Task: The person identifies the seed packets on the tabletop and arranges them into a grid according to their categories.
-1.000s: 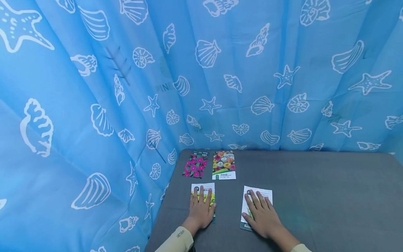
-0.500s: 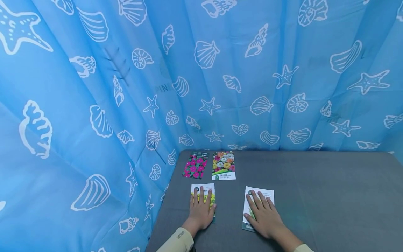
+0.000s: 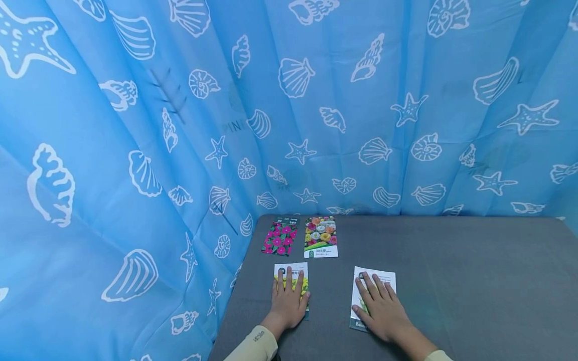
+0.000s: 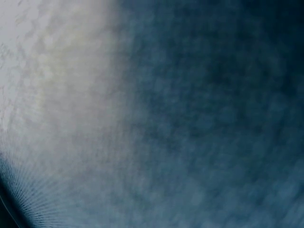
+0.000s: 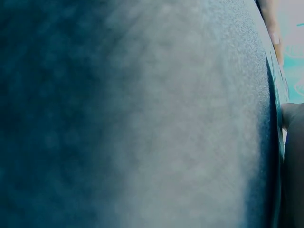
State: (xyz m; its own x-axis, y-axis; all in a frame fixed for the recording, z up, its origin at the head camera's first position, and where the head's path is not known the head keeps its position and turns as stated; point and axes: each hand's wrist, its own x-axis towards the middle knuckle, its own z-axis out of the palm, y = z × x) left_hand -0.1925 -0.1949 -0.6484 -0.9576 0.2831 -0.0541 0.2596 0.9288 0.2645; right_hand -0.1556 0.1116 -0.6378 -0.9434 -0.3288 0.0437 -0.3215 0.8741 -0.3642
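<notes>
My left hand (image 3: 287, 303) lies flat with straight fingers on a seed packet with yellow flowers (image 3: 291, 267), covering much of its front. To the right, my right hand (image 3: 381, 311) rests palm down, fingers straight, on a second seed packet (image 3: 389, 277), white with some green print and a dark lower band. Both packets lie flat on the grey table. The left wrist view is only a blur of the table surface. At the right edge of the right wrist view, parts of the fingers (image 5: 292, 116) show beside the blurred table surface.
Two more seed packets lie near the table's far left corner: one with magenta flowers (image 3: 280, 238), one with mixed roselike blooms (image 3: 321, 235). The grey table (image 3: 487, 281) extends to the right. A blue shell-print curtain (image 3: 334, 90) hangs behind and along the left side.
My right hand has slid slightly to the right, and the packet under it has shifted along with it. The left hand and the other packets stay in place.
</notes>
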